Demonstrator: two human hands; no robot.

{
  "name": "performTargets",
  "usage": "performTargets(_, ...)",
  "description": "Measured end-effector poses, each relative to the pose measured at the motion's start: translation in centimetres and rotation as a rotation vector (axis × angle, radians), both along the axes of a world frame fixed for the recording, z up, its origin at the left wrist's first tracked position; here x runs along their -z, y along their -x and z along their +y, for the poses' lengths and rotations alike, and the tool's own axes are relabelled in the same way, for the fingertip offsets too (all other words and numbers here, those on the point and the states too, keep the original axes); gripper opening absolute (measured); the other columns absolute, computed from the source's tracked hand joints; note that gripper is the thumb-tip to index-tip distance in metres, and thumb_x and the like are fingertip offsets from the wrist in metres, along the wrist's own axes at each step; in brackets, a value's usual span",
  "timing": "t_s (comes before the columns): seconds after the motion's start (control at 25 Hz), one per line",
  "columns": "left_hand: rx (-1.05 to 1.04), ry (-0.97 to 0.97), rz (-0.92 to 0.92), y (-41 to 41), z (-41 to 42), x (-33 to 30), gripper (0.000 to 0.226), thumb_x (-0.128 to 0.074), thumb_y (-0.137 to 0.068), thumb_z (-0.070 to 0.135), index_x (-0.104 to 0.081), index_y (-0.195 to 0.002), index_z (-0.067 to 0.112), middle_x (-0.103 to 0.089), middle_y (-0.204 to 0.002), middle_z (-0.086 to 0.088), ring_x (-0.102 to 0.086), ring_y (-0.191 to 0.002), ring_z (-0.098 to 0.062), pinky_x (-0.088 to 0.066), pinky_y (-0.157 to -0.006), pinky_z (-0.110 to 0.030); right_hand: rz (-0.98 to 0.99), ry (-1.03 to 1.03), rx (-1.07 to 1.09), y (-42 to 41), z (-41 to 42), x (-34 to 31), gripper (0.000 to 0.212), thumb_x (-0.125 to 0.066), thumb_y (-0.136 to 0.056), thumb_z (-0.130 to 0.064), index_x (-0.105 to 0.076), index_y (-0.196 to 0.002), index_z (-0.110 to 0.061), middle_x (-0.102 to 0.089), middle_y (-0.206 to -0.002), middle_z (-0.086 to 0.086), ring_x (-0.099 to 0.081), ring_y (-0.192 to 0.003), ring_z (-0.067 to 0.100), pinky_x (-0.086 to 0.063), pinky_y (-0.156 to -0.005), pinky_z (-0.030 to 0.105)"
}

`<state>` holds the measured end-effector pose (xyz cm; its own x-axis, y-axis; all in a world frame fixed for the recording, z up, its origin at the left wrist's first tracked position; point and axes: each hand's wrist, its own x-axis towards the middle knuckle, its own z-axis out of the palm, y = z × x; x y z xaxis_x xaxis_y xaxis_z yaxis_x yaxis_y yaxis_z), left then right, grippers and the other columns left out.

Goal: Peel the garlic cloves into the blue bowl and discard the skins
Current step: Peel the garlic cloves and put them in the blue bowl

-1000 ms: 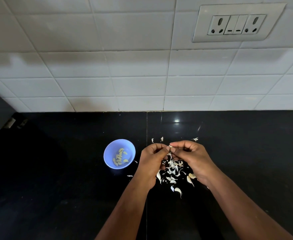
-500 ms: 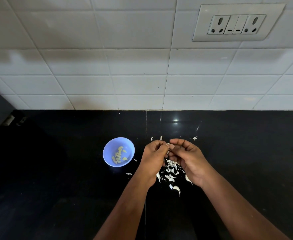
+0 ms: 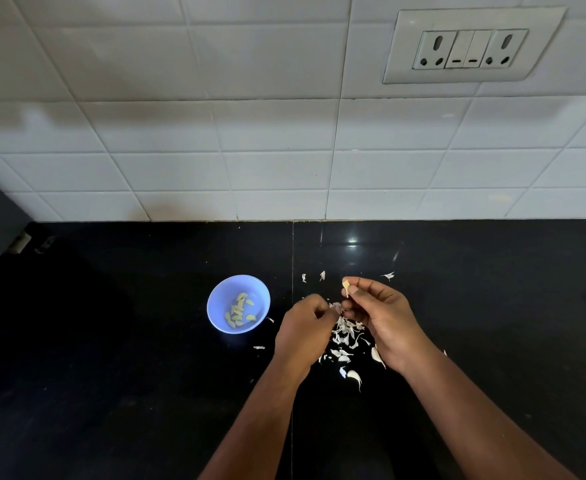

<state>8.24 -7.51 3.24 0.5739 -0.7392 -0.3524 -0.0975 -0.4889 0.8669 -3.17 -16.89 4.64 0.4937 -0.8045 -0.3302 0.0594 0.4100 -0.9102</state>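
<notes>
The right hand (image 3: pixel 385 317) pinches a small, pale yellowish clove (image 3: pixel 345 286) at its fingertips. The left hand (image 3: pixel 303 332) pinches a white skin (image 3: pixel 335 307) just beside it. Peeled cloves lie in the blue bowl (image 3: pixel 219 299), left; papery skins (image 3: pixel 345 341) litter the black counter (image 3: pixel 111 358) beneath the hands.

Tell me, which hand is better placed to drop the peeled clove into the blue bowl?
Right, probably. The right hand already pinches the clove, while the left hand pinches a skin. The left is nearer the blue bowl, but would need a handover.
</notes>
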Motion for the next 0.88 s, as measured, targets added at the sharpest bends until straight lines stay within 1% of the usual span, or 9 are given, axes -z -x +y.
performTargets(0.04,0.008,0.016,-0.006,0.0,0.0,0.0,0.008,-0.062,-0.097,0.030,-0.069,-0.097,0.034,-0.068,-0.089,0.017,-0.063,-0.079,-0.003,-0.054,-0.075,-0.033,0.060,0.064,-0.005,0.0,0.1,0.0,0.017,-0.066,-0.099,-0.002,-0.077,-0.109,-0.008,-0.077,-0.085,0.007,-0.071,-0.075,0.015,-0.059,-0.070,0.024)
performTargets(0.12,-0.020,0.091,0.025,0.1,-0.1,-0.2,0.025,-0.065,-0.098,0.022,-0.076,-0.113,0.038,-0.075,-0.103,0.016,-0.069,-0.096,0.002,-0.056,-0.088,-0.028,0.149,0.169,-0.024,0.1,0.3,-0.2,0.017,-0.066,-0.100,-0.005,-0.079,-0.107,-0.013,-0.079,-0.086,0.005,-0.071,-0.078,0.012,-0.058,-0.071,0.021)
performTargets(0.24,-0.137,0.231,0.133,0.5,-0.6,-1.1,0.012,-0.075,-0.096,0.024,-0.082,-0.104,0.028,-0.080,-0.094,0.014,-0.073,-0.090,0.002,-0.057,-0.080,-0.025,0.219,0.285,-0.063,0.4,0.5,-0.3,0.016,-0.065,-0.102,-0.010,-0.078,-0.105,-0.018,-0.080,-0.092,0.001,-0.073,-0.081,0.012,-0.059,-0.073,0.025)
performTargets(0.36,-0.182,0.249,0.159,0.7,-0.9,-1.2,0.008,-0.080,-0.091,0.032,-0.082,-0.095,0.025,-0.079,-0.088,0.009,-0.072,-0.081,0.000,-0.057,-0.071,-0.027,0.289,0.387,-0.095,0.6,0.8,-0.4,0.017,-0.062,-0.104,-0.014,-0.077,-0.102,-0.021,-0.078,-0.089,-0.002,-0.072,-0.077,0.011,-0.059,-0.072,0.028)
performTargets(0.44,-0.213,0.231,0.143,0.6,-1.2,-0.9,0.010,-0.079,-0.092,0.031,-0.081,-0.089,0.022,-0.078,-0.082,0.006,-0.070,-0.074,-0.003,-0.058,-0.067,-0.032,0.338,0.439,-0.101,0.5,1.0,-0.3,0.018,-0.061,-0.104,-0.016,-0.077,-0.100,-0.023,-0.077,-0.085,-0.004,-0.070,-0.073,0.008,-0.058,-0.069,0.024)
performTargets(0.56,-0.262,0.250,0.255,1.0,-1.5,-0.9,0.014,-0.074,-0.098,0.026,-0.078,-0.090,0.014,-0.075,-0.076,0.002,-0.067,-0.069,-0.007,-0.053,-0.055,-0.025,0.236,0.292,-0.042,0.2,1.0,-0.4,0.020,-0.061,-0.103,-0.007,-0.078,-0.098,-0.014,-0.076,-0.079,0.002,-0.069,-0.070,0.011,-0.059,-0.069,0.027)
performTargets(0.72,-0.288,0.255,0.346,1.7,-1.7,-0.6,0.017,-0.064,-0.104,0.023,-0.077,-0.098,0.014,-0.077,-0.082,0.000,-0.069,-0.070,-0.006,-0.051,-0.055,-0.021,0.077,0.019,0.017,-0.4,1.0,-0.3,0.016,-0.063,-0.101,-0.005,-0.078,-0.099,-0.007,-0.074,-0.077,0.006,-0.068,-0.070,0.016,-0.061,-0.069,0.029)
performTargets(0.8,-0.277,0.209,0.379,1.9,-1.8,-0.4,0.022,-0.056,-0.107,0.023,-0.074,-0.098,0.014,-0.075,-0.083,0.001,-0.068,-0.072,-0.007,-0.052,-0.056,-0.024,0.052,0.001,0.030,-0.6,1.0,-0.1,0.014,-0.064,-0.101,-0.006,-0.078,-0.103,-0.007,-0.074,-0.079,0.008,-0.069,-0.070,0.016,-0.060,-0.067,0.027)
performTargets(0.88,-0.274,0.151,0.365,1.8,-1.9,-0.1,0.029,-0.047,-0.108,0.027,-0.069,-0.093,0.015,-0.071,-0.082,0.002,-0.067,-0.074,-0.010,-0.053,-0.057,-0.030,0.086,0.087,0.024,-0.6,1.1,-0.1,0.015,-0.065,-0.100,-0.004,-0.078,-0.105,-0.009,-0.075,-0.080,0.008,-0.070,-0.070,0.017,-0.061,-0.070,0.027)
